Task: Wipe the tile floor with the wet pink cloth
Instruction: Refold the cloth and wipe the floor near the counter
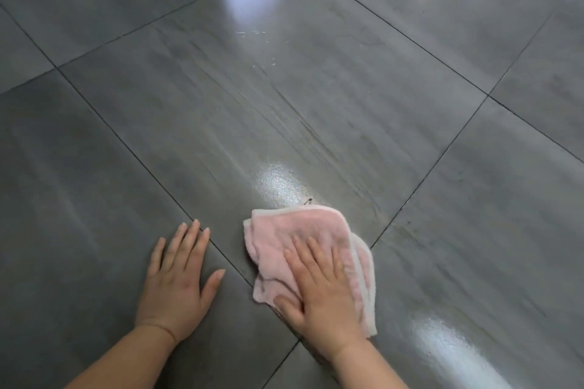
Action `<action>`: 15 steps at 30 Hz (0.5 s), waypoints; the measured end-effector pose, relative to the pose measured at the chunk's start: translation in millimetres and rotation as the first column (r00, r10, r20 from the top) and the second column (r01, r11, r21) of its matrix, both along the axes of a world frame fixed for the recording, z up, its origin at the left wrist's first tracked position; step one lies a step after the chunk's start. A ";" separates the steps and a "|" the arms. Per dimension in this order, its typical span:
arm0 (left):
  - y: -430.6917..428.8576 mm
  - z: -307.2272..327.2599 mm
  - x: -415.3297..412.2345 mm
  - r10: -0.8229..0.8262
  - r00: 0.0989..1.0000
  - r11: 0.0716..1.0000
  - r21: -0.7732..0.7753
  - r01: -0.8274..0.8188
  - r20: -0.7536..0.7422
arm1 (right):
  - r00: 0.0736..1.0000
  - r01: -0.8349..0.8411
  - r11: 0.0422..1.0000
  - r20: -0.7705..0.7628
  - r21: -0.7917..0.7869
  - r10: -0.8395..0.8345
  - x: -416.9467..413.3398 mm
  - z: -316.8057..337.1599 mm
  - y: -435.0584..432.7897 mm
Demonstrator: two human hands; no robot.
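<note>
Cloth [278,240], pink and folded, lies flat on the grey tile floor [347,98] near a grout crossing. I see my right hand [319,287] pressing it, fingers spread, palm down, not clutching. My left hand [178,275] rests open beside it, bracing. I judge even pressure and overlapping strokes toward the white specks [256,33] serve best.

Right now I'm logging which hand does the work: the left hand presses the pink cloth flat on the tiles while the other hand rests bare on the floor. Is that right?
Not quite. In the head view it is the right hand that presses the pink cloth flat on the tiles. The left hand is the one resting bare on the floor, fingers spread, apart from the cloth.
</note>
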State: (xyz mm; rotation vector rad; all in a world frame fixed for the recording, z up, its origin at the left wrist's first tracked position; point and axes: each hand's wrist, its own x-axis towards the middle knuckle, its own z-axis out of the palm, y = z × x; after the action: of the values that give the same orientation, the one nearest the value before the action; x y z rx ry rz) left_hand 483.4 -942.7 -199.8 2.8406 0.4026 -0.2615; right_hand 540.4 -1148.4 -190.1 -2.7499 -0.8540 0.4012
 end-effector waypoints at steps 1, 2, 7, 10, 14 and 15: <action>-0.8 0.2 -0.2 -0.002 1.000 1.000 0.012 0.002 0.001 | 0.999 0.032 0.999 0.003 0.034 -0.032 -1.1 -1.8 -27.4; -2.6 1.1 -1.4 0.000 1.000 1.000 0.003 0.000 -0.013 | 0.995 0.087 0.994 0.031 0.069 -0.090 -1.2 -3.4 -58.6; -3.5 4.8 0.0 -0.043 0.995 0.999 -0.022 0.041 -0.089 | 0.858 0.512 0.858 0.015 0.051 -0.513 -12.5 27.2 -115.2; 2.5 6.8 -3.7 -0.063 0.987 0.997 0.024 0.067 -0.145 | 0.711 0.677 0.736 -0.265 0.010 -0.651 -23.0 53.6 -102.8; -8.7 30.8 6.7 0.024 0.992 0.999 -0.036 -0.029 -0.122 | 0.424 0.881 0.465 -0.590 0.092 -0.687 -27.7 81.7 -138.4; -14.3 41.8 7.7 0.060 0.986 0.989 -0.123 -0.080 -0.155 | 0.327 0.938 0.321 -0.645 0.132 -0.690 -30.2 91.8 -147.1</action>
State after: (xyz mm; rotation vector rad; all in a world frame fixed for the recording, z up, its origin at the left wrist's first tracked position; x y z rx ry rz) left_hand 491.1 -957.0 -158.0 2.6831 0.4969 -0.4728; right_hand 510.2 -1295.5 -98.3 -2.0039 0.6411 0.4954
